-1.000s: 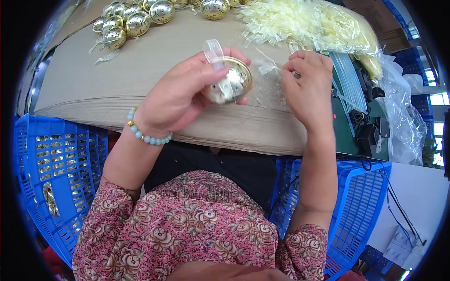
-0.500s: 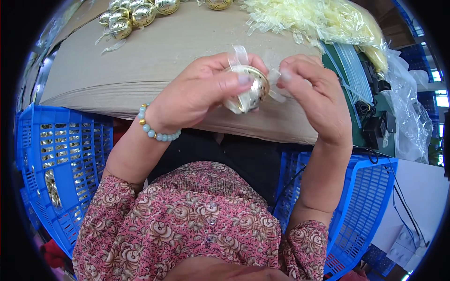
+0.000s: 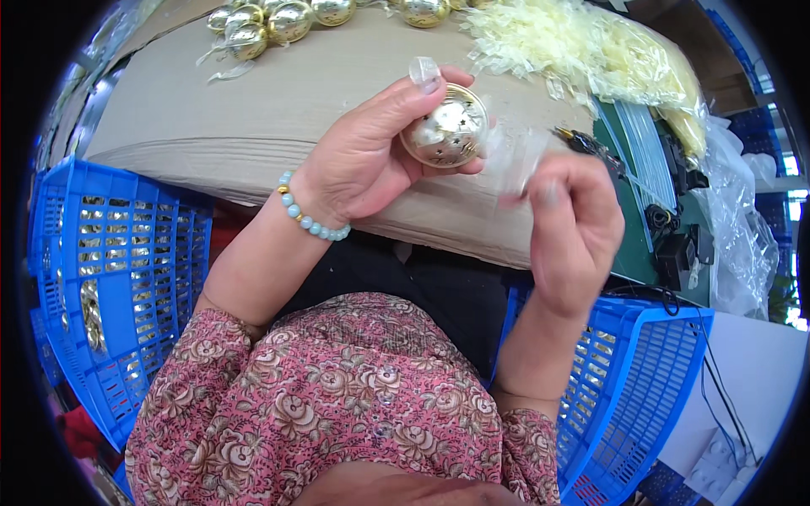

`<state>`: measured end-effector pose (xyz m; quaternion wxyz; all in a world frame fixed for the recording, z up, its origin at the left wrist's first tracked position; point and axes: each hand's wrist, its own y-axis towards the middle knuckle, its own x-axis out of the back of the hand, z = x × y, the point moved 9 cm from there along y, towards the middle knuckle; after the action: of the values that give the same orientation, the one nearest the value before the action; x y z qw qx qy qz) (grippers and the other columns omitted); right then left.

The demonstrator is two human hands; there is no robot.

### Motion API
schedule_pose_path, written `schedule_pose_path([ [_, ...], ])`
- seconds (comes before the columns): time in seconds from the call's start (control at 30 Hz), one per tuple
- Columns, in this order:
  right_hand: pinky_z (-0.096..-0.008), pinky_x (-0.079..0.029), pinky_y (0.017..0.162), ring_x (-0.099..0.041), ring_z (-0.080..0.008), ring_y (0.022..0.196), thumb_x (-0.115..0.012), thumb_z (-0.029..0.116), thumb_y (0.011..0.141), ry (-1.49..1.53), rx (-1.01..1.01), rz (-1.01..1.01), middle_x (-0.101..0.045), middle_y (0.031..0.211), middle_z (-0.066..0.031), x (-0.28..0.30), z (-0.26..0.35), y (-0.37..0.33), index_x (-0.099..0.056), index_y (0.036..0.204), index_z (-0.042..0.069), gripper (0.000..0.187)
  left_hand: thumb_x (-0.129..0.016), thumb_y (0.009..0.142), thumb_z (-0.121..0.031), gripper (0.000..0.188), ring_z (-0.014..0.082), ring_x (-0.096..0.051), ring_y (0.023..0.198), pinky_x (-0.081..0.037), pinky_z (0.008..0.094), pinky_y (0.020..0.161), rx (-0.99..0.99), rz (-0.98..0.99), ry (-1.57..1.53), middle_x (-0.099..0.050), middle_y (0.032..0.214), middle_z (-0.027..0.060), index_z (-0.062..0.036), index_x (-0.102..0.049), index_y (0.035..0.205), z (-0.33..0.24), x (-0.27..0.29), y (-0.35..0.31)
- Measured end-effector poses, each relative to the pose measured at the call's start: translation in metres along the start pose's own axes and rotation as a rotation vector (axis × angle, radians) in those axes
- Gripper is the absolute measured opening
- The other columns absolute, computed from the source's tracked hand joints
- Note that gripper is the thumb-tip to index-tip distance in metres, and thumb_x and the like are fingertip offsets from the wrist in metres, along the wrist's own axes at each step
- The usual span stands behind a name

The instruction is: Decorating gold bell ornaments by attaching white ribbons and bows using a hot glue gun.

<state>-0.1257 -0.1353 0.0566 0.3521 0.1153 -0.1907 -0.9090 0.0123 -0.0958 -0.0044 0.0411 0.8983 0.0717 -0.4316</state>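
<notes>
A shiny gold ball ornament (image 3: pixel 449 128) with small star-shaped cut-outs rests in the fingers of my left hand (image 3: pixel 371 139), above the cardboard. My left thumb presses at its upper left edge, where a short loop of sheer white ribbon (image 3: pixel 423 69) stands up. To the right of the ball, my right hand (image 3: pixel 578 219) is closed in a pinch. A sheer whitish ribbon (image 3: pixel 523 160), smeared by motion, stretches between those fingertips and the side of the ball. Whether this is the same ribbon as the loop, I cannot tell.
Several gold balls (image 3: pixel 291 21) lie at the back left of the cardboard-covered table (image 3: pixel 211 126). Pale yellow ribbon pieces (image 3: pixel 540 42) are heaped at the back right, near dark-handled pliers or snips (image 3: pixel 586 145). Blue crates (image 3: pixel 110 278) stand at both sides.
The ball has turned to show its starred face, and my left fingers have opened wider around it. My right hand has moved down and away from it, drawing the sheer ribbon out.
</notes>
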Motion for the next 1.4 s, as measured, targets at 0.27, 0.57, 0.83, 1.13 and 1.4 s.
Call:
schedule_pose_path([
  [0.27,-0.0184,-0.039,0.059,-0.048,-0.0048,0.064,-0.058,0.005,0.087,-0.344,-0.073,0.203,-0.056,0.073,-0.0005,-0.027,0.002,0.017,-0.06,0.089,-0.002,0.008,-0.039,0.095,-0.05,0.057,0.0203,-0.057,0.103,-0.044,0.0329,0.093,0.016,0.093,-0.102,-0.059,0.109,0.0121,-0.0013,-0.045,0.123,0.014,-0.007,0.0],
  [0.57,-0.0169,-0.041,0.059,-0.049,-0.0033,0.064,-0.061,0.007,0.088,-0.358,-0.108,0.096,-0.06,0.075,-0.001,-0.02,-0.013,0.02,-0.059,0.09,-0.002,0.01,-0.061,0.088,-0.038,0.052,0.0118,-0.055,0.095,-0.044,0.0271,0.082,-0.112,0.051,0.177,-0.057,0.102,0.0027,-0.0038,-0.045,0.123,0.006,-0.009,-0.007],
  [0.83,-0.0171,-0.042,0.06,-0.053,-0.0038,0.066,-0.062,0.006,0.087,-0.326,-0.128,0.041,-0.06,0.076,-0.001,-0.021,-0.025,0.017,-0.059,0.09,-0.002,0.009,-0.056,0.092,-0.022,0.041,0.0115,-0.053,0.099,-0.044,0.0286,0.084,-0.061,-0.051,0.141,-0.056,0.109,0.0045,-0.0033,-0.043,0.126,0.014,0.004,-0.009],
  [1.13,-0.0203,-0.044,0.055,-0.052,-0.0044,0.062,-0.064,0.005,0.084,-0.202,-0.089,-0.141,-0.059,0.068,-0.0019,-0.013,-0.036,0.012,-0.058,0.082,-0.001,0.009,-0.046,0.097,-0.021,0.036,0.015,-0.054,0.1,-0.045,0.0329,0.089,-0.11,-0.07,0.051,-0.056,0.11,0.0072,-0.0016,-0.044,0.127,0.015,0.001,-0.009],
  [1.4,-0.0168,-0.038,0.052,-0.048,-0.0025,0.059,-0.062,0.006,0.088,-0.284,0.001,-0.213,-0.056,0.068,0.0009,-0.019,-0.04,0.005,-0.055,0.08,0.001,0.012,-0.05,0.095,-0.023,0.026,0.0117,-0.057,0.089,-0.048,0.029,0.08,-0.144,-0.12,0.057,-0.06,0.097,0.0038,-0.0025,-0.056,0.109,0.015,0.01,-0.004],
])
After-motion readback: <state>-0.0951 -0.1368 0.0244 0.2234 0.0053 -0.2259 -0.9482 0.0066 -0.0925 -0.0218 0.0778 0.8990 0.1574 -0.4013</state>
